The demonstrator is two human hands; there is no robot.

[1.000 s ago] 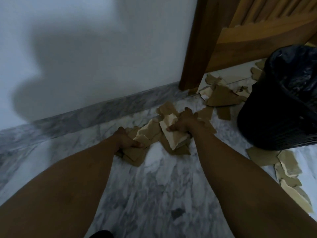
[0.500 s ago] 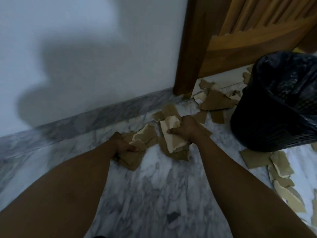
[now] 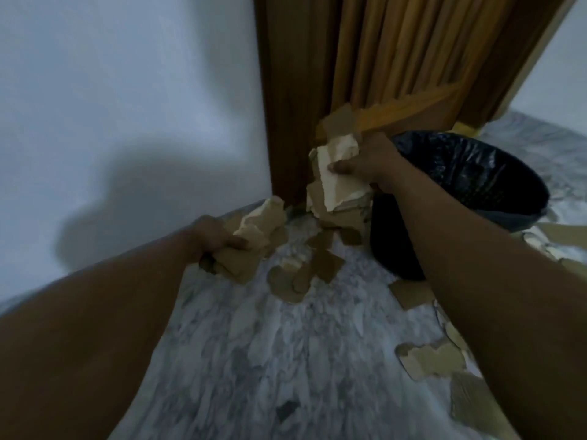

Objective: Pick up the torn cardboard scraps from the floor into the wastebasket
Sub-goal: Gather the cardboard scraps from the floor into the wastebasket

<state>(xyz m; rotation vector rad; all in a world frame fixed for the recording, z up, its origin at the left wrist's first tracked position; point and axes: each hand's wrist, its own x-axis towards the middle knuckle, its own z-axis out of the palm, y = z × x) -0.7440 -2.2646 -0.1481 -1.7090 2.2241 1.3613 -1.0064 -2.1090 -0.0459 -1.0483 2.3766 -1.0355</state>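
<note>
Scraps (image 3: 336,182) fill the grip of the right hand (image 3: 370,163), raised just beside the wastebasket (image 3: 392,246) and not yet over it. The left hand (image 3: 212,238) clutches more, low down. Many pieces lie on the floor (image 3: 286,360) around the basket; judged roughly midway. The door (image 3: 381,58) and wall (image 3: 127,90) hem in the far side; the near floor is open.

The right hand (image 3: 371,163) is raised off the floor (image 3: 254,360), and its bundle of scraps (image 3: 336,185) is now held up in front of the wooden door (image 3: 381,58), just left of the wastebasket (image 3: 390,236). The left hand (image 3: 212,236) is lifted slightly with its smaller bundle (image 3: 254,236). Loose pieces (image 3: 298,281) are left uncovered on the floor below.
</note>
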